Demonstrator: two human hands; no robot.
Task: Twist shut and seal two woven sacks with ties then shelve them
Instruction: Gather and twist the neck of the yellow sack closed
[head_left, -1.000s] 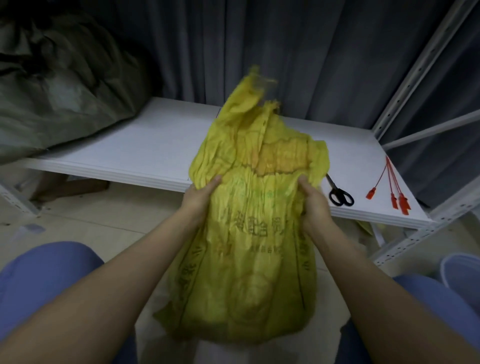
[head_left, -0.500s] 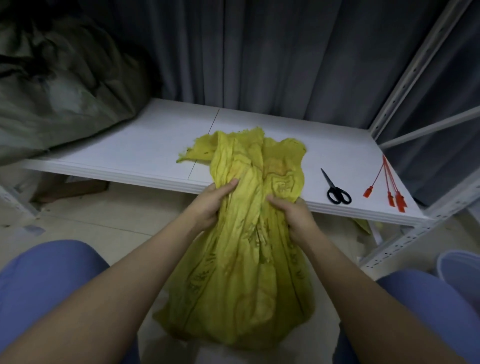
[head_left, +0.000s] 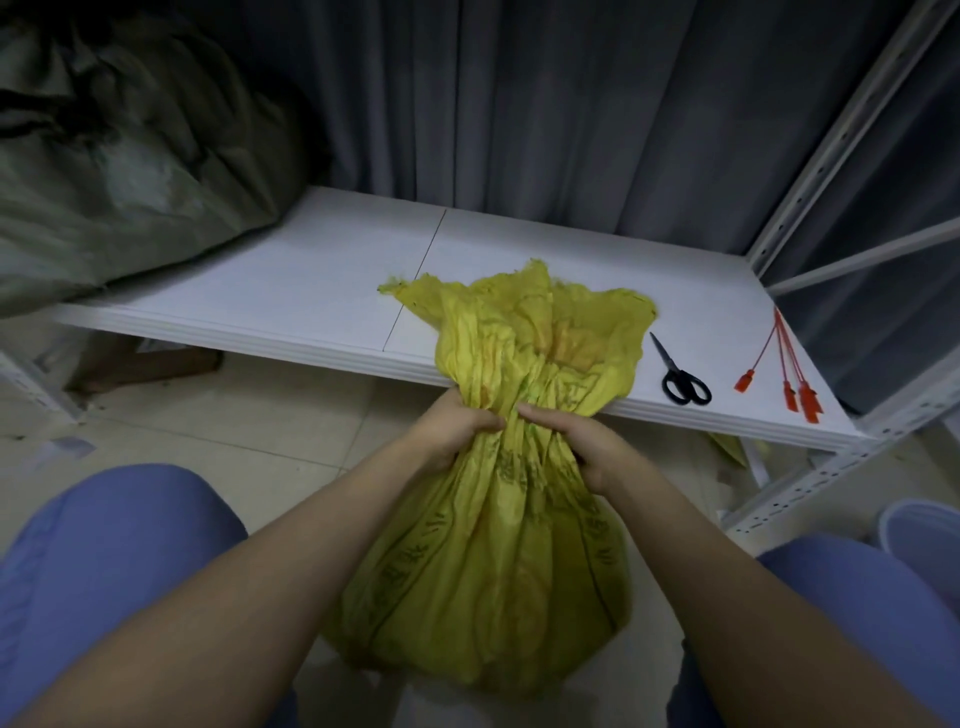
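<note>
Yellow woven sack (head_left: 488, 571), left hand (head_left: 457, 431) and right hand (head_left: 576, 441) side by side, fingers clenched around its gathered neck

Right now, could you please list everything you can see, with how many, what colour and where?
yellow sack: one, yellow with dark print, between the knees, neck bunched, top spread over the shelf's front edge
ties: about four, red, right end of the shelf
scissors: one pair, black handles, on the shelf, left of the ties
shelf: one board, white, straight ahead
grey-green sack: one, bulky, left end of the shelf
curtain: one, dark grey, behind the shelf
rack posts: pale metal, right side
floor: pale tiles, below the shelf
trousers: blue, both knees, bottom corners
left hand: grips the sack's neck from the left
right hand: grips the neck from the right
</note>
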